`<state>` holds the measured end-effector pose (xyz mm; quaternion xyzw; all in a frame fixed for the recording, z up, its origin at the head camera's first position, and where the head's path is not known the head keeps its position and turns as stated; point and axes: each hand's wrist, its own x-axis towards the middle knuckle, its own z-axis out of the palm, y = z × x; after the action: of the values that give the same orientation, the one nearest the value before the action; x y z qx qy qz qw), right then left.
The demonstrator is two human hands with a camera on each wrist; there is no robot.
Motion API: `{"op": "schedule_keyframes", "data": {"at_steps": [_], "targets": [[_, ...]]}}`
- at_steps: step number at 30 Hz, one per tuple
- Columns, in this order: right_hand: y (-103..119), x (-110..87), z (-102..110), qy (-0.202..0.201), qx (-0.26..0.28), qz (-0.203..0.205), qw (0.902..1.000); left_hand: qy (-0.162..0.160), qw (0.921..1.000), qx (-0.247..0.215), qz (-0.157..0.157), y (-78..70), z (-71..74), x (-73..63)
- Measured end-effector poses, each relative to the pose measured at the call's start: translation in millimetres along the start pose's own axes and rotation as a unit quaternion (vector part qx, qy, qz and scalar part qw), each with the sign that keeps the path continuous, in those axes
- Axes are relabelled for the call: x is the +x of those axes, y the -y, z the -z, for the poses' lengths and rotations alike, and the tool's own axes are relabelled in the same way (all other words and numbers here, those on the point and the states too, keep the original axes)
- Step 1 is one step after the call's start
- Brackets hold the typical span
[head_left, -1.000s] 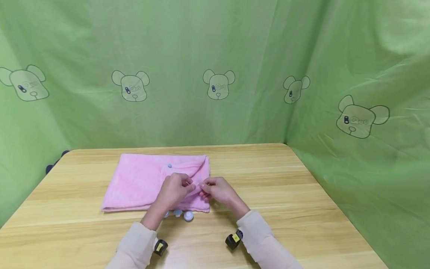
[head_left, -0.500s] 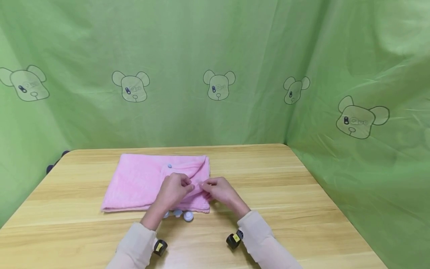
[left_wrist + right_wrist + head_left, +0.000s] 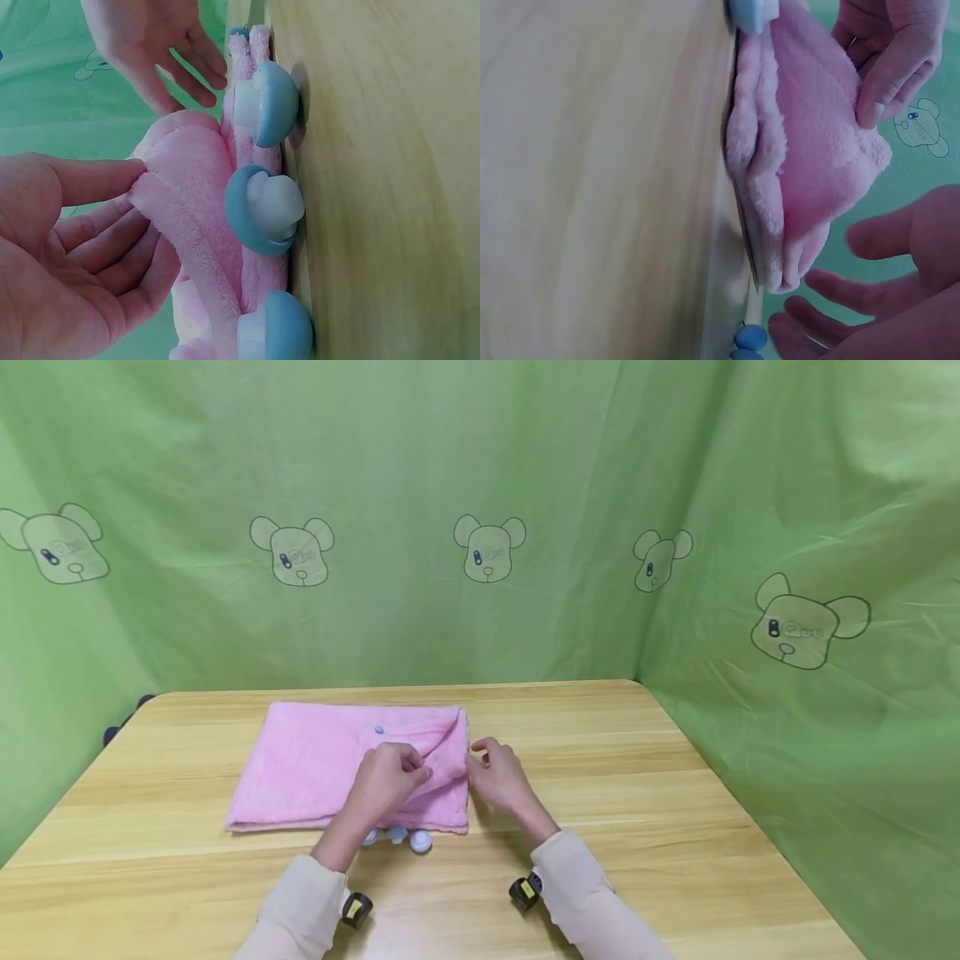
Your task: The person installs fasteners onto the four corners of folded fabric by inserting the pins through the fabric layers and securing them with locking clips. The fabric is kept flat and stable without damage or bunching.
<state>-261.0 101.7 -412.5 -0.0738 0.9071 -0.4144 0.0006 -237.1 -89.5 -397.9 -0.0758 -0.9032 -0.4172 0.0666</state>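
Note:
A folded pink plush cloth lies on the table. My left hand pinches a raised edge of its top layer between thumb and fingers, plainly seen in the left wrist view. Just off the cloth's right side is my right hand, its fingers spread and apart from the fabric in the right wrist view. Along the cloth's front edge sit several mushroom-shaped pieces with blue caps and white stems, among them a tilted piece and a rightmost piece. One small blue piece shows on top of the cloth.
The wooden table extends to the right and front of the cloth. Green curtains with bear-head prints hang behind and beside it. Past the cloth's end, small blue pieces appear in the right wrist view.
My right hand has let go of the cloth and moved a little right, its fingers parting. The left hand stays at the raised fold, almost unmoved.

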Motion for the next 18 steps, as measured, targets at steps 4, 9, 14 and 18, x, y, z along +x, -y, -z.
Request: {"op": "schedule_keyframes", "data": {"at_steps": [4,9,14,18], "targets": [[-1.5,-0.8,-0.1,0.020,-0.057,0.008,0.9981,-0.002,1.0000,0.000,0.001,-0.1,0.0,-0.2],[-2.8,-1.8,-1.1,0.054,-0.092,0.004,0.9943,-0.004,1.0000,0.003,0.002,-0.7,-0.1,0.2],[-3.3,-1.9,-1.0,0.059,-0.110,0.009,0.9921,-0.005,1.0000,0.005,0.006,-1.2,-0.2,1.3],[-2.7,-0.9,3.1,0.053,-0.114,0.006,0.9920,-0.002,0.9999,0.011,0.009,-1.7,0.2,1.7]]}}
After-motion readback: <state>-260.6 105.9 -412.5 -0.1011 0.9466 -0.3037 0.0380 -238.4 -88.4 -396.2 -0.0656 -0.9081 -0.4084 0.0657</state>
